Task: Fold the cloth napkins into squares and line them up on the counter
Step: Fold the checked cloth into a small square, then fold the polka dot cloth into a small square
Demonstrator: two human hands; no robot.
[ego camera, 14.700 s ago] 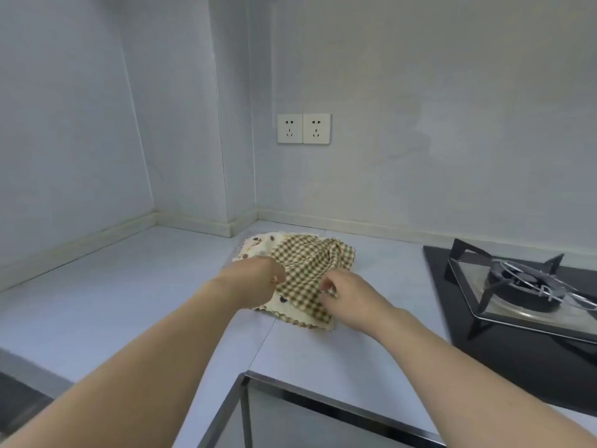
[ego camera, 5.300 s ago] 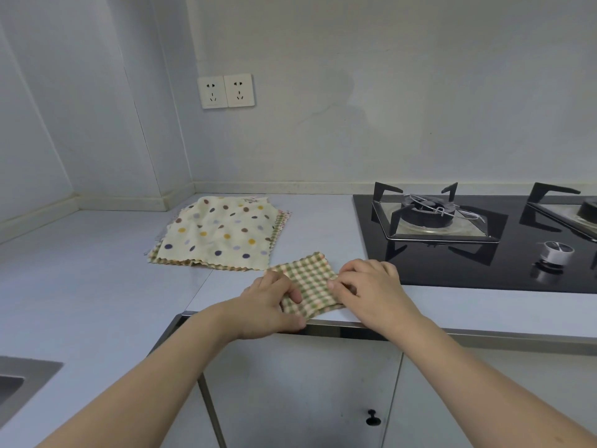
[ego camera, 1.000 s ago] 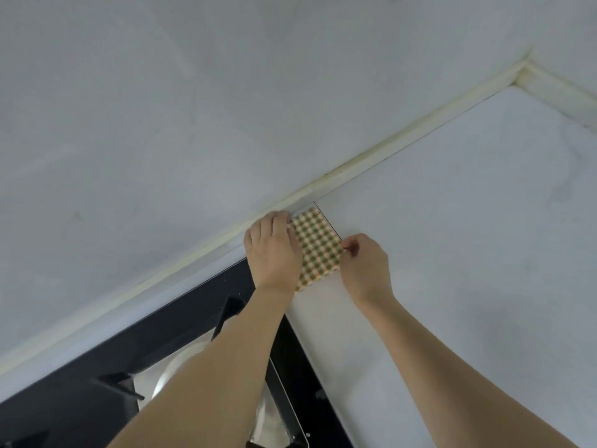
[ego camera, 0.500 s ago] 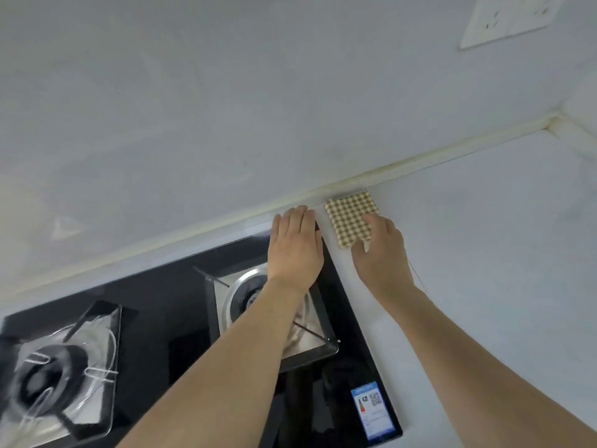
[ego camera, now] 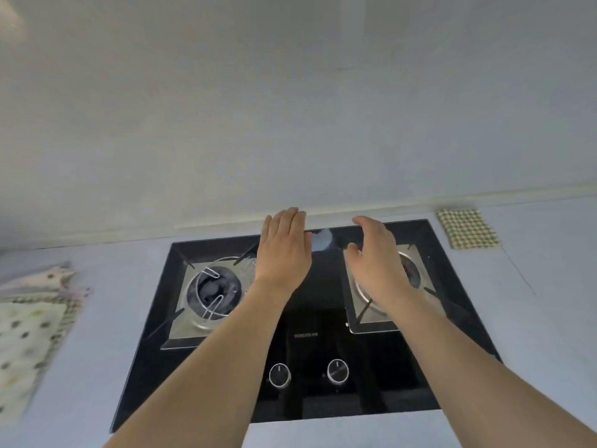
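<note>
counter carries black hob at centre. folded checked napkin at 2 o'clock; dotted napkins at 9 o'clock. left hand and right hand over hob, fingers relaxed, holding nothing.

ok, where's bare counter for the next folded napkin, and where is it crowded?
Free: the counter right of the stove, in front of and beside the folded checked napkin. Also the strip between the stove and the napkin pile. Crowded: the far left under that pile, and the stove, where the left hand and right hand hover.
</note>
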